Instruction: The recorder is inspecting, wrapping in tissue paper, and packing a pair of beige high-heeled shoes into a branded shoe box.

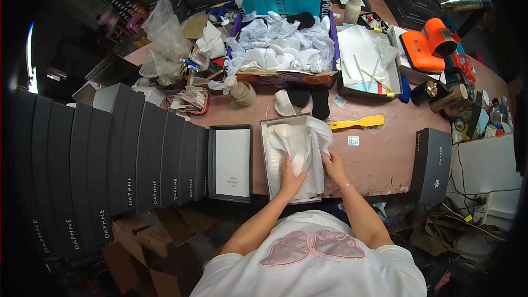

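An open grey shoe box (266, 173) sits in front of me near the table's front edge. Crumpled white tissue paper (316, 132) fills it, covering something pale whose kind I cannot make out. My left hand (292, 178) rests on the paper inside the box, fingers stretched forward and thumb apart. At the right rim, the fingers of my right hand (335, 169) are closed on the edge of the tissue paper, which stands up there. Left of the box lies a dark box lid (231, 162) with its white inside up.
A row of dark shoe boxes (118, 148) stands at left. Behind are a purple-sided carton (334, 49) of white stuffing, a cream bottle (241, 92), black insoles (320, 103) and a yellow shoehorn-like tool (357, 122). A closed dark box (432, 165) and an orange device (423, 49) are at right.
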Demonstrator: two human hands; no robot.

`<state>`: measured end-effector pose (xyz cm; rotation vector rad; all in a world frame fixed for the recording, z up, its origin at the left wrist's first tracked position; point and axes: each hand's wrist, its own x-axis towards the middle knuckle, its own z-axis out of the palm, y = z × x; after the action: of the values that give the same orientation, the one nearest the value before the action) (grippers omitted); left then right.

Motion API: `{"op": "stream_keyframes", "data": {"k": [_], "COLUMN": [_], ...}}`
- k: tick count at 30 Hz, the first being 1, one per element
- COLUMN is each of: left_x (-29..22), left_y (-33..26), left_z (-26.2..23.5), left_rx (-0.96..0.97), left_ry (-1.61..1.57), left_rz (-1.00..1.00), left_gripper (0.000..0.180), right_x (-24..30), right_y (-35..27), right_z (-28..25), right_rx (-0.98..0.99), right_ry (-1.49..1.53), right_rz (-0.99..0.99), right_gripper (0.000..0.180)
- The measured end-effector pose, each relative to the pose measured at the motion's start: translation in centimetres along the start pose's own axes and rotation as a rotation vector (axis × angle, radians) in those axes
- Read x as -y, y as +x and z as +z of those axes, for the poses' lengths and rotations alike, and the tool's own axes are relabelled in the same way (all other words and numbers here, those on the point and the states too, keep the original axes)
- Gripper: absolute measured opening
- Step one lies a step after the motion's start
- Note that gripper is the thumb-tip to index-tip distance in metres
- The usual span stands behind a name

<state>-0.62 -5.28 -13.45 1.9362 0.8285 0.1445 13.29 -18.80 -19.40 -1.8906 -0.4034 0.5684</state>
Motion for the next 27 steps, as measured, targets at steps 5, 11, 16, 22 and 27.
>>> {"op": "stream_keyframes", "data": {"k": [5, 11, 16, 22, 27], "left_x": [-2.0, -0.3, 0.4, 10.5, 4.5], "left_y": [1.7, 1.4, -3.2, -5.1, -7.1], "left_z": [1.5, 1.4, -10.8, -12.0, -18.5], "left_rx": [-0.086, -0.012, -0.462, -0.098, -0.269], "left_ry": [-0.257, -0.36, 0.099, 0.223, 0.184], "left_rz": [-0.04, 0.028, 0.146, -0.155, 0.062], "left_gripper": [0.088, 0.085, 0.062, 0.04, 0.028], "right_x": [9.6, 12.0, 9.0, 16.9, 16.5], "right_y": [-0.7, 0.4, -3.0, -1.9, -1.0], "right_z": [-6.9, -10.3, -5.7, 5.8, 7.3], "right_rx": [0.113, 0.123, 0.207, 0.307, 0.697], "right_ry": [0.282, 0.562, 0.002, -0.427, -1.176], "right_rz": [0.107, 0.149, 0.013, -0.561, -0.476], "right_gripper": [0.024, 0.029, 0.068, 0.087, 0.103]}}
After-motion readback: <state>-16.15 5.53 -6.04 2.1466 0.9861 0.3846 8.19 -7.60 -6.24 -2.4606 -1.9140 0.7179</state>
